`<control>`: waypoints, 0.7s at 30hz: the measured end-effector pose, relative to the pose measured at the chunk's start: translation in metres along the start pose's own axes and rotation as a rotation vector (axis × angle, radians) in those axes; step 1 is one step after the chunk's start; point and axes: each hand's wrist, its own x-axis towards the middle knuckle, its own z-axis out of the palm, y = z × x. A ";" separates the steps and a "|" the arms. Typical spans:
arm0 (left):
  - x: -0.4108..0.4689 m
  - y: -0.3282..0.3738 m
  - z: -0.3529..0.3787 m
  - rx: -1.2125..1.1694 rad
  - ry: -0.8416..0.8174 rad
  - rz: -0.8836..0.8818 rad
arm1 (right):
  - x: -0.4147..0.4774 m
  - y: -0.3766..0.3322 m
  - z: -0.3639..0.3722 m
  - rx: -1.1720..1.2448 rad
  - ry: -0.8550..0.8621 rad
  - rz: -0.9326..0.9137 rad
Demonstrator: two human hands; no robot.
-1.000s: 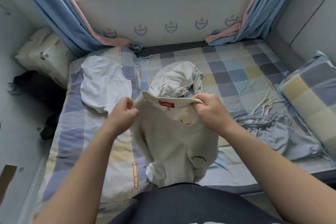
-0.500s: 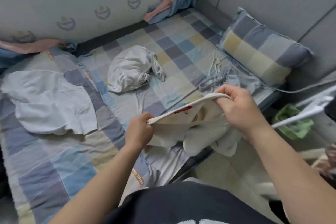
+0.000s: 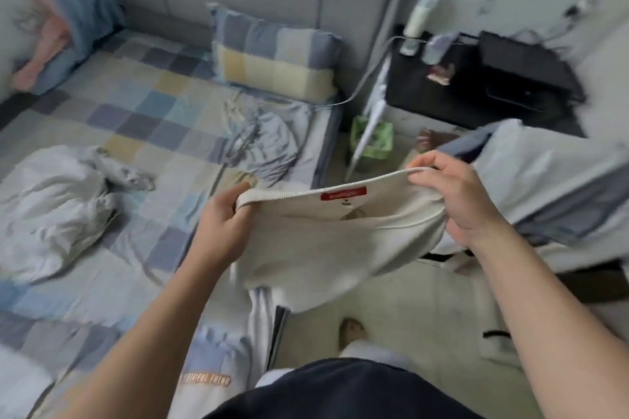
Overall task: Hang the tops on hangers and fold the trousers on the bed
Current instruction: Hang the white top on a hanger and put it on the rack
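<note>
A cream top (image 3: 316, 248) with a red neck label hangs in the air past the bed's right edge, above the floor. My left hand (image 3: 223, 226) grips the left end of its ribbed collar. My right hand (image 3: 456, 201) grips the right end, and the collar is stretched between the two. A crumpled white garment (image 3: 54, 204) lies on the checked bed (image 3: 143, 102) at the left. Grey-blue trousers (image 3: 262, 143) with drawstrings lie bunched near the pillow. White hangers (image 3: 371, 112) lean by the bedside.
A checked pillow (image 3: 275, 65) rests against the grey headboard. A black bedside table (image 3: 476, 78) carries bottles and a black box. A green packet (image 3: 372, 143) sits on the floor. Grey and white fabric (image 3: 551, 180) lies at the right. My bare foot (image 3: 350, 333) stands on pale floor.
My view has swung right from the window toward the bedside table. Both hands carried the cream top off the bed and out over the floor, still gripping the collar.
</note>
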 end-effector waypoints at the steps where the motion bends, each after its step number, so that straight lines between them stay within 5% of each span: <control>1: 0.011 0.019 0.011 -0.030 -0.040 0.053 | -0.007 -0.003 -0.019 -0.001 0.077 -0.019; 10: 0.053 0.183 0.179 -0.280 -0.383 0.338 | -0.058 -0.016 -0.203 0.077 0.653 -0.123; 21: 0.047 0.403 0.441 -0.498 -0.551 0.511 | -0.108 -0.027 -0.460 -0.054 1.025 -0.286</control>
